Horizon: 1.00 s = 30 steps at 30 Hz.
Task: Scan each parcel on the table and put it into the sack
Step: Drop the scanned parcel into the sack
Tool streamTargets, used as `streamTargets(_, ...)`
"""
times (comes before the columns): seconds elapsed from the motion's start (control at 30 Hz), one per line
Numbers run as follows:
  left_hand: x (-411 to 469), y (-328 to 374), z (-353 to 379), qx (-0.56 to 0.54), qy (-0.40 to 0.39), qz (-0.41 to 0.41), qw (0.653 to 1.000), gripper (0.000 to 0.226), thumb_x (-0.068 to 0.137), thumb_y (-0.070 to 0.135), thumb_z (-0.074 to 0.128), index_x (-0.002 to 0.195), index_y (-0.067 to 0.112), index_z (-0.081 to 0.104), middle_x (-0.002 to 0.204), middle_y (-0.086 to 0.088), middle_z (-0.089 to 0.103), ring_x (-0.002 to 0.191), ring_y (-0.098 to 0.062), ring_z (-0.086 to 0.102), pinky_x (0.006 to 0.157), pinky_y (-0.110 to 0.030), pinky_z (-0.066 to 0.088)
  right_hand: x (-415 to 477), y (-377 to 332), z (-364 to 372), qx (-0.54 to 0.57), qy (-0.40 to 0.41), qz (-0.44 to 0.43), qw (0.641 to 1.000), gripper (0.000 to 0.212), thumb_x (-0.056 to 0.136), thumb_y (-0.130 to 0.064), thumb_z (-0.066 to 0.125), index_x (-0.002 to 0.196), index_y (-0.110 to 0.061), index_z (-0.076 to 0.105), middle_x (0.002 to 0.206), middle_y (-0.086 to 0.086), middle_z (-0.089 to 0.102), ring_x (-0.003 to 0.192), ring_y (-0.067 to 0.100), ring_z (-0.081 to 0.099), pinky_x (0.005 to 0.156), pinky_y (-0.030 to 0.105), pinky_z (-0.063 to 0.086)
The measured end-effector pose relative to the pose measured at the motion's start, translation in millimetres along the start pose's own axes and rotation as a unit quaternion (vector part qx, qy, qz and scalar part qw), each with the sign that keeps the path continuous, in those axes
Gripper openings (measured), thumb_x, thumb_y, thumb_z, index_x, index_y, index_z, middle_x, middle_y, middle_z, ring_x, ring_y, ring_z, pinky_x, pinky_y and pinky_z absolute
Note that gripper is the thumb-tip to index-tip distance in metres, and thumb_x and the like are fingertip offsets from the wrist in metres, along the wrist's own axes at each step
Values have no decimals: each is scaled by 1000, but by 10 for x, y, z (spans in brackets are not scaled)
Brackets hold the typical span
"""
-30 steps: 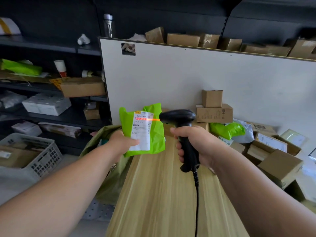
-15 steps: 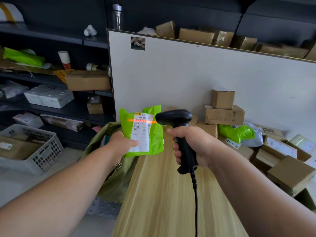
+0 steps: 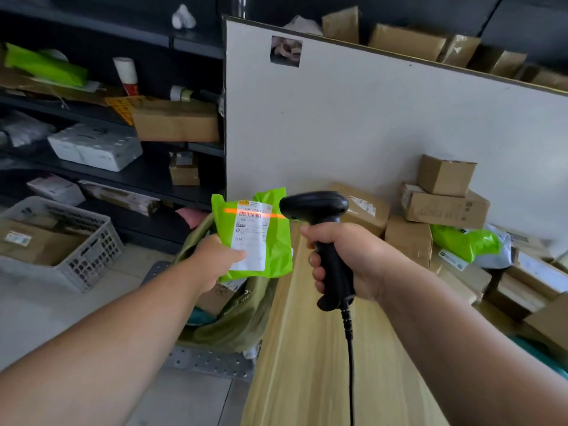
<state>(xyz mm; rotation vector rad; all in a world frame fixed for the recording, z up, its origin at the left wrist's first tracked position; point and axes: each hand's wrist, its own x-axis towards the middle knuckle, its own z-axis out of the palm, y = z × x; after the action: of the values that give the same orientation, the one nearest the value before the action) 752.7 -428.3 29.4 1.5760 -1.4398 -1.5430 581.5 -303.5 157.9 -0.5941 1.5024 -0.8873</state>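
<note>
My left hand (image 3: 215,256) grips a bright green poly-bag parcel (image 3: 276,241) by its lower left edge, white label facing me. My right hand (image 3: 350,262) holds a black corded barcode scanner (image 3: 316,210) just right of the parcel. An orange scan line runs across the barcode at the top of the label. The olive-green sack (image 3: 233,321) hangs open directly below the parcel, at the left edge of the wooden table (image 3: 307,364). More cardboard boxes (image 3: 445,204) and another green parcel (image 3: 464,241) are piled at the table's far right.
A white board (image 3: 368,118) stands behind the table. Dark shelves (image 3: 123,176) with boxes and packages fill the left. A grey plastic crate (image 3: 89,256) holding a box sits on the floor at left. A perforated metal plate (image 3: 212,361) lies under the sack.
The view has swung left and down a little. The scan line has shifted to lie across the barcode. Both hands keep their hold and their spacing.
</note>
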Motion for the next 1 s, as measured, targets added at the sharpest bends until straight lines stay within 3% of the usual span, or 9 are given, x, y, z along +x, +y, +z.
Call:
streamTargets(0.3,287,-163,-373,-4,10,-24,1000,32,83,-2,69,114,6,63,110,-11,67,94,-27,63,76,-35,50,304,-102,465,-8,4,22,1000,25,92,-26,64,77,-12,50,57,3,49,46,17,45,51,26,43)
streamTargets(0.4,411,-260,-478,10,18,-18,1000,33,82,1,71,111,15,63,106,-4,67,92,-24,63,81,-35,51,431,-78,544,-5,18,21,1000,21,92,-26,65,87,-10,51,58,5,51,46,17,46,50,27,45)
streamTargets(0.53,603,-394,-636,162,63,-19,985,29,81,18,72,108,15,63,106,-5,67,94,-28,62,82,-33,50,599,15,565,-23,48,19,998,19,93,-20,65,92,-7,51,62,7,50,49,18,46,51,30,45)
streamTargets(0.7,872,-570,-671,319,71,-50,944,53,82,31,71,125,7,50,129,-16,56,118,-34,53,89,-34,42,857,189,542,-18,74,53,996,18,93,-18,65,95,-8,51,60,7,50,49,18,46,51,30,45)
streamTargets(0.83,1218,-879,-586,350,32,-70,934,49,83,36,68,120,7,52,127,-16,57,116,-33,54,89,-35,42,1063,335,498,-5,90,81,993,17,93,-18,65,93,-9,51,60,7,50,50,18,45,52,31,45)
streamTargets(0.93,1428,-1134,-462,347,-29,-99,932,54,90,32,63,133,3,46,135,-19,52,121,-34,52,92,-33,41,1191,446,467,-1,99,92,991,17,93,-18,66,99,-9,52,61,8,51,51,19,46,54,32,44)
streamTargets(1.0,1505,-1295,-390,357,-41,-104,927,70,88,35,65,143,7,32,139,-19,47,123,-36,49,98,-38,43,1256,513,455,-4,104,99,990,17,93,-18,66,99,-9,53,62,8,51,51,19,46,54,32,44)
